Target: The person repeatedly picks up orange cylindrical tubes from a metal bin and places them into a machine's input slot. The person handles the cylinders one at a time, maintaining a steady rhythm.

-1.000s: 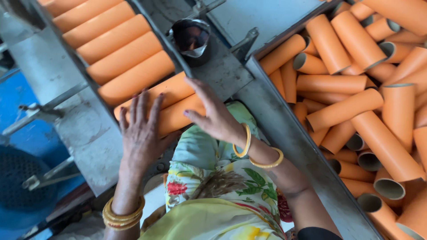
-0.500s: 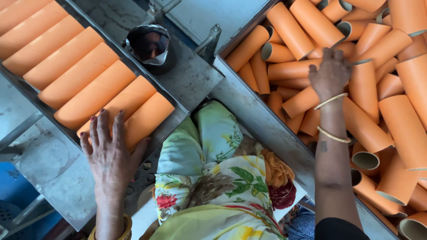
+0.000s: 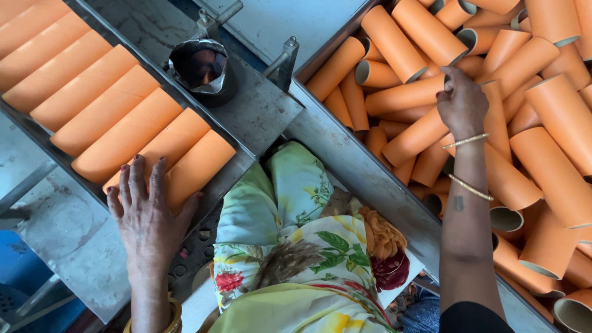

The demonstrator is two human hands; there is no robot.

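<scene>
Several orange cardboard tubes (image 3: pixel 105 117) lie side by side in a slanted metal trough (image 3: pixel 243 161) at the left. My left hand (image 3: pixel 148 216) rests flat on the nearest two tubes of that row, fingers spread. At the right, a metal bin (image 3: pixel 345 145) holds a loose pile of the same orange tubes (image 3: pixel 555 111). My right hand (image 3: pixel 462 102) reaches into that pile, its fingers curled over the end of one tube (image 3: pixel 413 132). Both wrists carry gold bangles.
A dark round metal cup (image 3: pixel 202 66) sits on the steel plate between trough and bin, beside two upright metal brackets (image 3: pixel 283 58). Floral yellow-green cloth (image 3: pixel 296 246) covers my lap below. A blue object (image 3: pixel 12 271) shows at the lower left.
My right hand has left the trough side and swung right into the bin, where it closes on a tube. My left hand has stayed on the row's near end.
</scene>
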